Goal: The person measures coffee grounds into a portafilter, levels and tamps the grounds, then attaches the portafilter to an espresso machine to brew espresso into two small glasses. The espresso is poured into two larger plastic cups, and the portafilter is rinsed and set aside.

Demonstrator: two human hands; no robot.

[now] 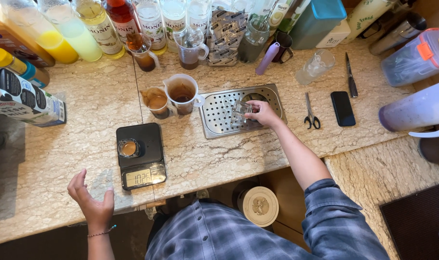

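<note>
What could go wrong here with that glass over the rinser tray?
The right hand tilts a small clear glass over the perforated metal tray; wet glass might slip and chip. The small glass of coffee sits near the edge of the black scale, and the free left hand could knock it.

A long counter of beige mottled stone fills most of the view, its top made of slabs that meet in thin dark seams, and it turns a corner at the right into a second stretch of the same stone. Below the counter edge the floor is dark and in shadow, and a dark brown ribbed mat lies there at the lower right. The light is soft and even, with a grey shadow on the stone at the far left.
</note>
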